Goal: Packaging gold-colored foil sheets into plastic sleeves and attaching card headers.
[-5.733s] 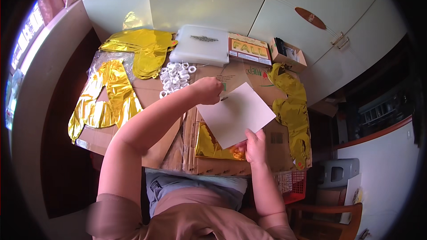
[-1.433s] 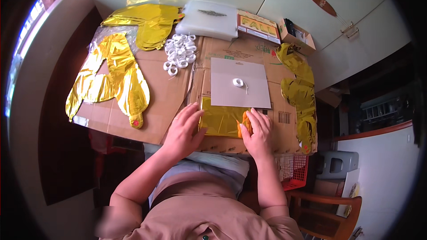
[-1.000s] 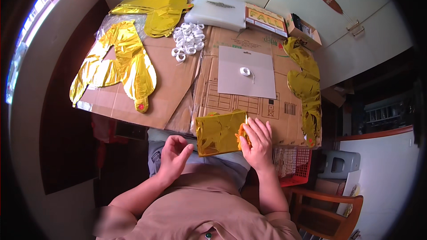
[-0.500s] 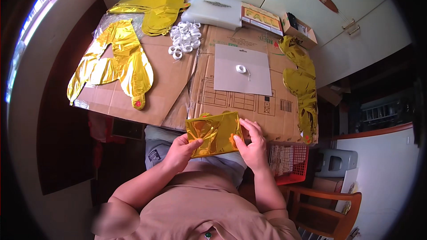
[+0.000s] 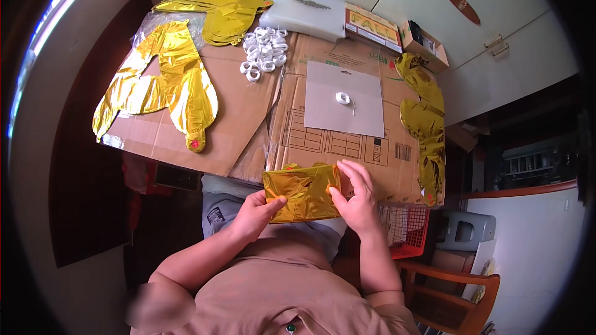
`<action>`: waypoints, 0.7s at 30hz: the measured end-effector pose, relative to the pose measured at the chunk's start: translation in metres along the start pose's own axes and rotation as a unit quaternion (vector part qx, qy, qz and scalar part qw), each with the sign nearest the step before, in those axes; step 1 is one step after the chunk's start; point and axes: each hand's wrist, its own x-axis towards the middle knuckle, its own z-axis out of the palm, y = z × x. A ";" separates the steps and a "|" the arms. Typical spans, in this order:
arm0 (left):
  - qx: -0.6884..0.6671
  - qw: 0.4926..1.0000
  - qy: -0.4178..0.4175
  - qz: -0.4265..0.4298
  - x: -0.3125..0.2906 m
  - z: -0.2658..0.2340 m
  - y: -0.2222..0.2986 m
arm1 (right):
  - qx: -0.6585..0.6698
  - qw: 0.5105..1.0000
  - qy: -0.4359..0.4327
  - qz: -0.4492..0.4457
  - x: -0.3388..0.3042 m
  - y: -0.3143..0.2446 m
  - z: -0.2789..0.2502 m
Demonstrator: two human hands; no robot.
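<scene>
Gold foil packet (image 5: 304, 195), folded into a flat, creased rectangle, sits at the lower middle of the frame, held up between two hands at the near side of the table (image 5: 242, 111) and above the person's lap. From where I stand, the left hand (image 5: 254, 216) pinches its left end, thumb laid on the shiny face and the other fingers curled out of sight. The right hand (image 5: 359, 206) has the right end, thumb against the front, fingers stretched fairly straight along that edge; I can't tell how hard it grips.

Brown cardboard covers the tabletop. Just above the packet, right of centre, lies a white card (image 5: 323, 111) with a small roll of white ribbon (image 5: 343, 97) on it, its loose end trailing down. More white rolls (image 5: 264, 53) are heaped at upper centre. To the left I see a flat gold balloon (image 5: 177, 80) shaped like a letter, and at upper left a stack of gold foil (image 5: 230, 18). Another crinkled gold balloon (image 5: 422, 118) runs down the right edge of the table. Along the back stand a cloudy plastic case (image 5: 304, 12), a printed box (image 5: 372, 25) and a small open carton (image 5: 428, 46).
</scene>
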 end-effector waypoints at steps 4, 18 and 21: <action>0.035 0.999 -0.007 0.033 -0.003 0.006 0.002 | 0.005 0.990 -0.113 -0.080 0.027 0.012 -0.010; 0.181 0.973 0.004 0.146 -0.009 0.009 0.002 | 0.057 0.947 -0.316 -0.018 0.058 -0.001 -0.029; 0.262 0.947 0.016 0.184 -0.007 0.003 -0.004 | 0.086 0.946 -0.312 -0.005 0.054 -0.002 -0.028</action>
